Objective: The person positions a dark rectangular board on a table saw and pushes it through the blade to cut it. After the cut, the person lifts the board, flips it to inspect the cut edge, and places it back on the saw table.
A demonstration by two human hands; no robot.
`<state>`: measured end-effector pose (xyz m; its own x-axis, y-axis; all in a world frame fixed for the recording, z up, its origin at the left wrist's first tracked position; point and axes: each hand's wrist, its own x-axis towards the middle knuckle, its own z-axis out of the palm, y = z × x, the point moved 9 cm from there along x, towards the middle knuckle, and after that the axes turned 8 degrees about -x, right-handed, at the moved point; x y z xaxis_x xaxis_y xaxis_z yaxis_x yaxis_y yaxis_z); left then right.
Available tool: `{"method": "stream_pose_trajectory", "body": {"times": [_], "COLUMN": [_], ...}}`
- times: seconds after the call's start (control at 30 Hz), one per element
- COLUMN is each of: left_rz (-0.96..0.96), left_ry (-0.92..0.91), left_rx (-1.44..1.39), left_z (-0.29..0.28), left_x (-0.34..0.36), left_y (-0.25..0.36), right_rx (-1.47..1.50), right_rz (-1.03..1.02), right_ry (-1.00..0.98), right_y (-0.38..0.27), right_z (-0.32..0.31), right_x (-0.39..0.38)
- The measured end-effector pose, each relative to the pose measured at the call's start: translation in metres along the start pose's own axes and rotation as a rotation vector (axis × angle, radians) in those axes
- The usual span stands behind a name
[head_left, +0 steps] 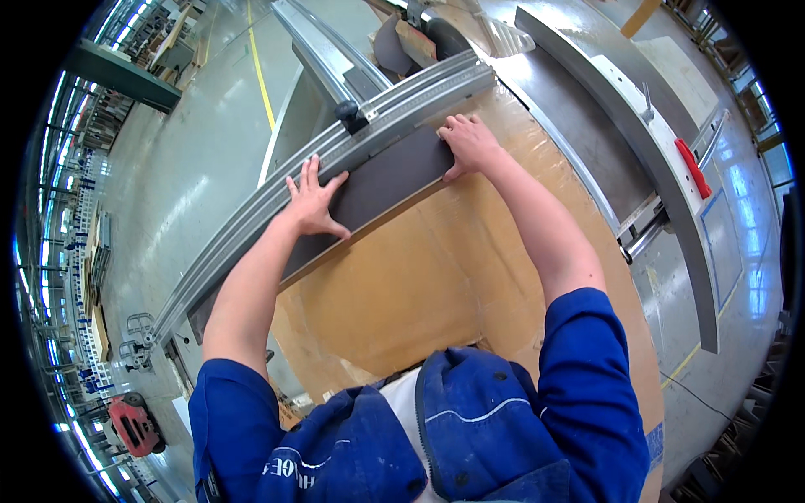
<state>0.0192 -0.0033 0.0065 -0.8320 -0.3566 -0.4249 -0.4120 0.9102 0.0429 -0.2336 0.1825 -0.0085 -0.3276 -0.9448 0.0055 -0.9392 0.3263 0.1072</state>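
A long dark grey board strip (pixel 394 178) with a pale brown near edge lies along the grooved aluminium fence (pixel 251 220) of a sliding table saw. Spread wide across the strip, my left hand (pixel 315 206) has its thumb at the near edge and its fingertips reaching the fence. My right hand (pixel 471 146) grips the strip's right end, with the fingers curled at the far corner and the thumb at the near edge. My left forearm covers part of the strip's left stretch.
A brown sheet-covered surface (pixel 394 293) lies between me and the strip. A black clamp knob (pixel 348 113) sits on the fence. Right of it are the saw's steel table (pixel 587 126), a long curved-looking rail (pixel 671 180) and a red handle (pixel 693 169). A red machine (pixel 135 424) stands on the floor at left.
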Motion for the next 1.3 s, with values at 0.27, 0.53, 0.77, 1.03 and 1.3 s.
{"method": "stream_pose_trajectory", "body": {"times": [0.27,0.53,0.77,1.03,1.3], "left_rz": [0.216,0.081,0.02,0.024,0.065], "left_ry": [0.272,0.121,0.038,0.202,0.295], "left_rx": [-0.333,-0.337,-0.166,-0.093,-0.132], "left_z": [0.054,0.11,0.093,0.089,0.07], "left_x": [-0.088,-0.215,-0.213,-0.239,-0.271], "left_y": [0.005,0.007,0.026,0.037,0.05], "right_rx": [0.136,0.369,0.477,0.605,1.27], "right_rz": [0.1,0.334,0.693,0.857,0.842], "right_ry": [0.06,0.093,0.222,0.308,0.419], "right_y": [-0.035,-0.082,-0.077,-0.063,-0.058], "right_z": [-0.004,-0.002,-0.008,0.022,0.025], "right_x": [-0.162,-0.327,-0.387,-0.407,-0.419]}}
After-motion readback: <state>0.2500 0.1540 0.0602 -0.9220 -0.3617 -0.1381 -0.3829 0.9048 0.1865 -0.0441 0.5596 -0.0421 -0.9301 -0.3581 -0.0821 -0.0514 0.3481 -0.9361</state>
